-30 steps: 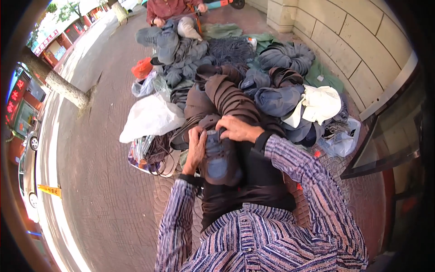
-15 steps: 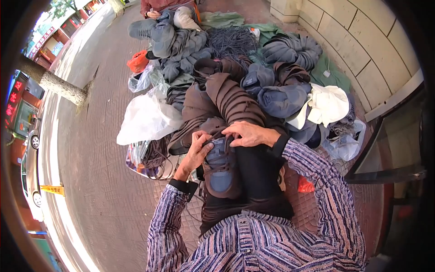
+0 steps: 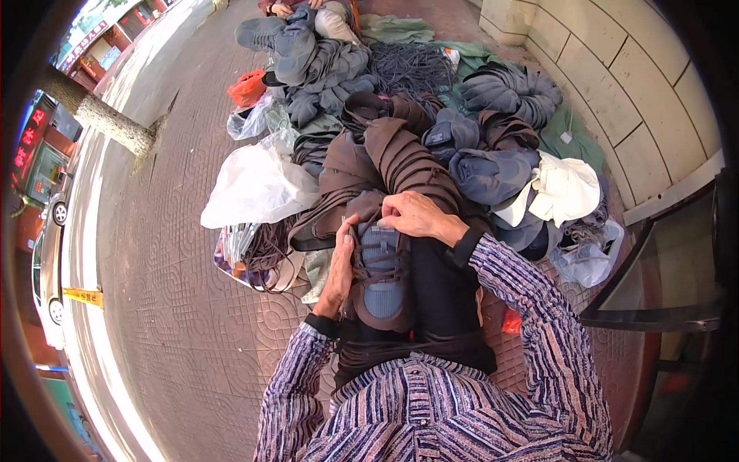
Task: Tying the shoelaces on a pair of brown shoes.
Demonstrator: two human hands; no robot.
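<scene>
A brown shoe upper (image 3: 382, 286) with blue-grey mesh and dark laces criss-crossed up its front lies on my lap, toe toward me. My left hand (image 3: 337, 269) is closed along its left edge, thumb near the upper eyelets. At the collar end my right hand (image 3: 419, 217) is bent with its fingertips pinched by the top right eyelets; whether they grip a lace end or only the edge is too small to tell. Just beyond my hands, long nested rows of brown shoe uppers (image 3: 408, 165) rest over my legs.
Ahead lie grey shoe uppers (image 3: 331, 65), a heap of dark laces (image 3: 412, 68) and blue uppers (image 3: 493, 173). A white plastic bag (image 3: 258, 185) sits to the left, with a bundle of brown laces (image 3: 269, 258) nearby. Another person's hands (image 3: 296, 9) show at the top. A tiled wall (image 3: 608, 69) stands right.
My left hand has slid down along the shoe upper's left side, its fingers straighter. My right hand remains at the collar end, slightly shifted. The view has tilted a little.
</scene>
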